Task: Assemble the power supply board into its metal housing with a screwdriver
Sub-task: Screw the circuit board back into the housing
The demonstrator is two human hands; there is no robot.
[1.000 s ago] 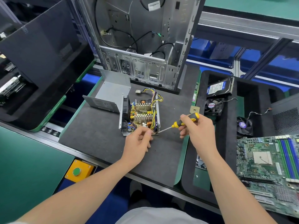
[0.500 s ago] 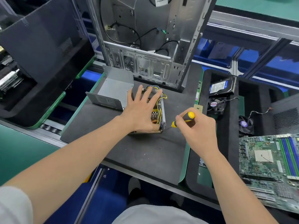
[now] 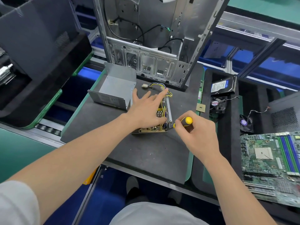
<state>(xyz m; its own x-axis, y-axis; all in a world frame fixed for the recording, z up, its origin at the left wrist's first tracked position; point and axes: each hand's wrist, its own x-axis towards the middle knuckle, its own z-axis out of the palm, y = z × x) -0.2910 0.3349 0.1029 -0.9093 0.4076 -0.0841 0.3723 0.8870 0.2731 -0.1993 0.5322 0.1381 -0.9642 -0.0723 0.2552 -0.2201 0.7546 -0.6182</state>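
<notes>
The power supply board (image 3: 154, 129) lay on a black mat (image 3: 138, 156). Nearest the camera, just right of the board, the right hand (image 3: 198, 133) had its fingers curled round the black-and-yellow handle of the screwdriver (image 3: 185, 121). The handle pointed at the board's near right corner. The blade was hidden, so I could not tell whether it touched anything.

Well to the right of the board, past the mat's green edge, a green motherboard (image 3: 267, 158) lay flat.

The left hand (image 3: 146, 108) rested on top of the board, palm down, with its fingers straight and spread. It covered most of the board, so only the near edge and a strip of components on the right showed. A perforated metal wall (image 3: 168, 109) ran along the board's right side, touching it. Right of the board and apart from it sat a small square processor chip (image 3: 200, 108).

Beyond the board and to its left stood the grey metal housing (image 3: 116, 85), open on top and just beside the left hand's outermost finger. Yellow wires (image 3: 169, 93) looped at the board's far end, near a white connector (image 3: 143, 86). Farthest behind the board, an open computer case (image 3: 146, 59) stood upright.
</notes>
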